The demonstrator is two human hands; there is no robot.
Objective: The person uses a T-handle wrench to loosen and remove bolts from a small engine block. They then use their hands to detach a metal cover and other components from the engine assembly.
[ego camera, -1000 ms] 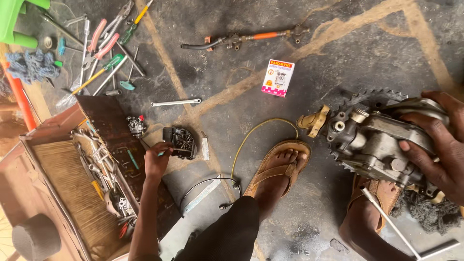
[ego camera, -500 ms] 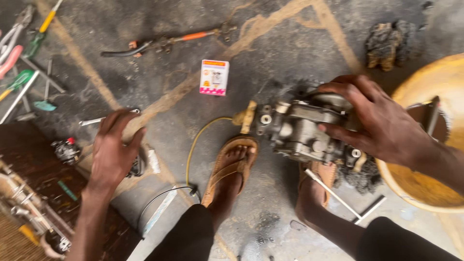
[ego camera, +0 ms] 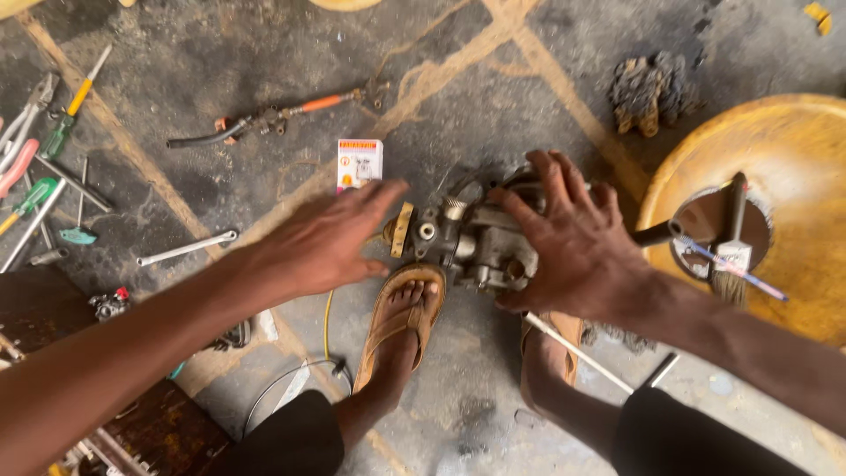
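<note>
Engine casing (ego camera: 471, 242) sits gripped by right hand (ego camera: 573, 242), left hand (ego camera: 326, 242) spread open beside its edge, bare floor (ego camera: 220, 79) beyond.

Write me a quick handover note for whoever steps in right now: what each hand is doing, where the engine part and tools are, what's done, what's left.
Right hand: spread over the top of the engine part, gripping it; the part sits on the floor just ahead of the sandalled foot.
Left hand: open, empty, reaching toward the part's left end, not yet touching it.
Nearby: small box behind the left hand, spanner to its left, screwdrivers and pliers at far left, brush on the yellow basin at right.
Done: part steadied by one hand.
Left: second hand not yet on it; no tool picked up.
</note>
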